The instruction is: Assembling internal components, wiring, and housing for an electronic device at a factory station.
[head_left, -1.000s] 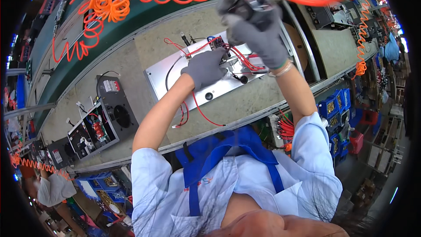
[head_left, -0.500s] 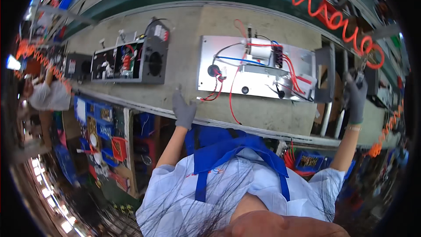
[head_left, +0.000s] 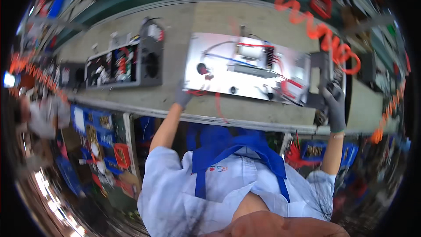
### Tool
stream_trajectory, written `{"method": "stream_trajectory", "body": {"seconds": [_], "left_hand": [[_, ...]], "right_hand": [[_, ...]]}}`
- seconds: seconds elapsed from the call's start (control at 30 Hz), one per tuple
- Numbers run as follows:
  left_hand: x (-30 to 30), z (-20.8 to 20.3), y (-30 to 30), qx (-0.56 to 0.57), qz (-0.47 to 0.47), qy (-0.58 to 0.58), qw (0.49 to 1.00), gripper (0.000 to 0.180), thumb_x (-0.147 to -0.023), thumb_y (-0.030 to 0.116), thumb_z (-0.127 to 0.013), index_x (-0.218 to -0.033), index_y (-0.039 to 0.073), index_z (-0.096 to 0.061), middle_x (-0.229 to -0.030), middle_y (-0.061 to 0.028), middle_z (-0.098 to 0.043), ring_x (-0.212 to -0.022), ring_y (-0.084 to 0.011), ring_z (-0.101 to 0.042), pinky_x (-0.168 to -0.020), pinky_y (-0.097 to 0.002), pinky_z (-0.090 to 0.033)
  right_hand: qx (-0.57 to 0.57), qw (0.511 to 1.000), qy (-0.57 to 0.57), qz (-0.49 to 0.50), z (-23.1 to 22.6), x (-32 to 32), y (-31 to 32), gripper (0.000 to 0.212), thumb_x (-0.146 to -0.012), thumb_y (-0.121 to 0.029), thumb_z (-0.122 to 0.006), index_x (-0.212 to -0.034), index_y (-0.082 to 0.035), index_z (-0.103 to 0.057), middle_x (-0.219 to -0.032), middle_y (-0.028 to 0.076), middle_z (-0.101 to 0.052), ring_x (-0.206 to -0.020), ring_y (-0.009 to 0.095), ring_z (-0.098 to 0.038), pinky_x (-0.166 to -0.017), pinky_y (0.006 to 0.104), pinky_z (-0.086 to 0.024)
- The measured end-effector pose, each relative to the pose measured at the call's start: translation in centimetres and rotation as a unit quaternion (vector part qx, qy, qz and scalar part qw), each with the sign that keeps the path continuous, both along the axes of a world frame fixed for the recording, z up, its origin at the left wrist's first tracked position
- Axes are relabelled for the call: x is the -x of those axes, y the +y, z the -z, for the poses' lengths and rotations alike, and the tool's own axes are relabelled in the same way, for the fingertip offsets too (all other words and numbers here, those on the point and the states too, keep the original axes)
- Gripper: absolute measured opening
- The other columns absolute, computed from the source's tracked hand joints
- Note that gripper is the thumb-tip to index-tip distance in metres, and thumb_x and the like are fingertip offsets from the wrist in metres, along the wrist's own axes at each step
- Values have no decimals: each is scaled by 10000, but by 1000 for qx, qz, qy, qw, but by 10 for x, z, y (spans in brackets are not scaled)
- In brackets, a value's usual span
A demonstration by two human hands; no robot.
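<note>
A bright metal panel lies on the bench before me, bearing a white cylindrical part and red, blue and black wires. My left hand, in a grey glove, is at its near left corner beside the red wires; motion blur hides its fingers. At the right end of the panel stands a dark grey bracket. Just beside it, my gloved right hand is closed around a dark air tool below the red coiled hose. The tool's tip cannot be made out.
To the left sits an open grey metal housing with parts inside. Another dark housing stands at the right. Blue bins and a red bin are below the bench at left. A person is at far left.
My right hand has come left with the air tool, toward the bracket, and the hose end followed. My left hand has moved up to the panel's corner. The whole view has shifted slightly and blurred.
</note>
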State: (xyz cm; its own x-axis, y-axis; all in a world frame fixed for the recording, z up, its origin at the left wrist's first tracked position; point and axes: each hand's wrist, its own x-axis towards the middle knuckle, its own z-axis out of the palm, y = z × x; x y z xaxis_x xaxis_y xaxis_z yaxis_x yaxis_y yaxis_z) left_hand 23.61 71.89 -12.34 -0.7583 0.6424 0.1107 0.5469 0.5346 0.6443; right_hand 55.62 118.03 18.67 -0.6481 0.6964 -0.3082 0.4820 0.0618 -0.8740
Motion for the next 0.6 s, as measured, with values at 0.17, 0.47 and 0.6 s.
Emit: {"method": "stream_trajectory", "body": {"seconds": [0.17,0.47,0.6], "left_hand": [[58,-47,-10,-11,9,-185,983,371,-919,123,-573,-1274,18,-554,-1213,-80,-623,-1109,-205,-602,-935,-347,-503],[-44,-136,-46,76,-150,-189,967,230,-845,177,-692,-992,2,-668,-893,-107,-697,-780,-190,-666,-722,-313,-527],[-134,-265,67,-15,-34,21,999,278,-798,146,-703,-1060,62,-667,-995,-106,-679,-953,-251,-640,-886,-394,-486]], "right_hand": [[31,990,68,121,27,17,-1,347,-836,-287,-706,-1054,-30,-626,-855,31,-645,-670,110,-588,-623,259,-483],[-278,924,-259,-51,319,6,73,377,-849,-292,-605,-1100,-18,-538,-1105,292,-562,-1031,465,-573,-884,498,-473],[-227,921,-314,-35,326,21,29,351,-870,-283,-557,-1119,-34,-548,-1163,297,-533,-1080,466,-551,-915,500,-468]]}}
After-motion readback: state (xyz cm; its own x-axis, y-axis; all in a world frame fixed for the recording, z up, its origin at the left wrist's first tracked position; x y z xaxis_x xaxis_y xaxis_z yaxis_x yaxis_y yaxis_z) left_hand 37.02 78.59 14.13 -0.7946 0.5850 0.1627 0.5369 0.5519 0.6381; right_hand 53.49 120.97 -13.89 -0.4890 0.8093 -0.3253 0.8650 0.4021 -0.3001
